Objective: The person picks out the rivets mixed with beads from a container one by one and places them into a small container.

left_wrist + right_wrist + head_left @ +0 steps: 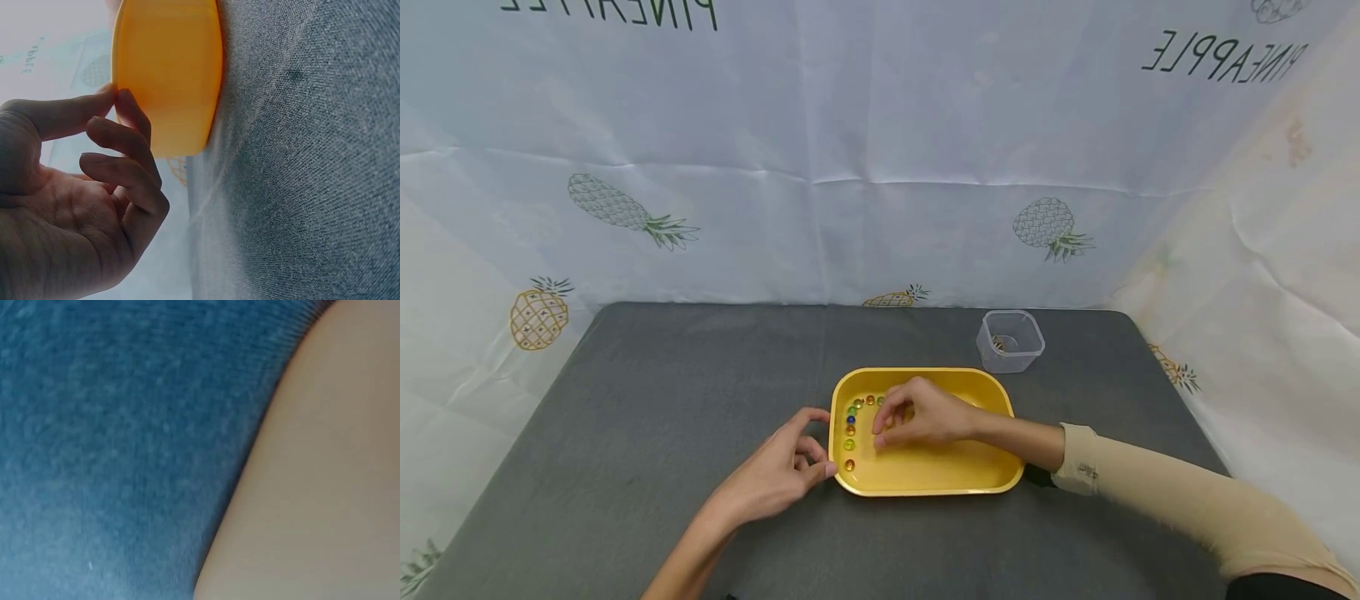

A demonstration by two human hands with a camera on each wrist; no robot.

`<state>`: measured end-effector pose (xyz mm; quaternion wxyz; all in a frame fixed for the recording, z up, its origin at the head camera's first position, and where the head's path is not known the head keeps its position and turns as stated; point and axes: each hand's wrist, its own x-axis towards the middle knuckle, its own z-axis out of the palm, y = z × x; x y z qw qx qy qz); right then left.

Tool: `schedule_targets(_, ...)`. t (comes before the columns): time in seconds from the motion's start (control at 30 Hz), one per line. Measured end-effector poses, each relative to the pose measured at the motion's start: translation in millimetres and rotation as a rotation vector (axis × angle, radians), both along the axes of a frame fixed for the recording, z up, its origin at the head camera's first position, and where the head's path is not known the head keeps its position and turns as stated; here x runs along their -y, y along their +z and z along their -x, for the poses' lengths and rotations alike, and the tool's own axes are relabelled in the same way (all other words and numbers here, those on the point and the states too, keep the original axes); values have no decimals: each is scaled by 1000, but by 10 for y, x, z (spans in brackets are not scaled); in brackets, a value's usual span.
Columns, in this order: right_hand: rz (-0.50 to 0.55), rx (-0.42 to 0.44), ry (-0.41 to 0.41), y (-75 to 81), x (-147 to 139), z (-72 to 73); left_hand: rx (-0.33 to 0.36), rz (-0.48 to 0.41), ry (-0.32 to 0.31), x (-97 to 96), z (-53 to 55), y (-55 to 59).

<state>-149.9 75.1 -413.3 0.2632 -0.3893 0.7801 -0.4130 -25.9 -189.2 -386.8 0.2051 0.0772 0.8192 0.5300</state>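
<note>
A yellow tray [940, 481] lies on the grey table. Along its left side and upper left corner runs a curved line of small coloured glass marbles [849, 444], orange, green and blue. My left hand [778, 471] holds the tray's left rim with thumb and index finger, the other fingers curled below. The left wrist view shows this left hand [94, 181] against the tray wall [172, 75]. My right hand [925, 412] is over the tray, right of the marbles, thumb and index tips close together, pointing left. Whether a marble sits between them cannot be seen.
A clear plastic container [1011, 350] with a few small things inside stands behind the tray's right corner. A pineapple-print cloth [850, 233] hangs behind the table [700, 375]. The right wrist view shows only grey-blue fabric [112, 437] and a beige surface [319, 487].
</note>
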Motion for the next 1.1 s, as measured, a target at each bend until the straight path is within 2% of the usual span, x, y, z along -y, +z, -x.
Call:
schedule_targets(0.53, 121, -29, -19, 301, -206, 32, -12, 6, 4, -6, -3, 7)
schedule_targets(0.8, 152, -70, -81, 536, -360, 83, -9, 10, 12, -13, -7, 13)
schedule_targets(0.97, 222, -66, -92, 633, -458, 133, -9, 13, 15, -9, -7, 12)
schedule_targets(1.1, 229, -86, -121, 705, -526, 169, 3, 11, 21, -13, -5, 11)
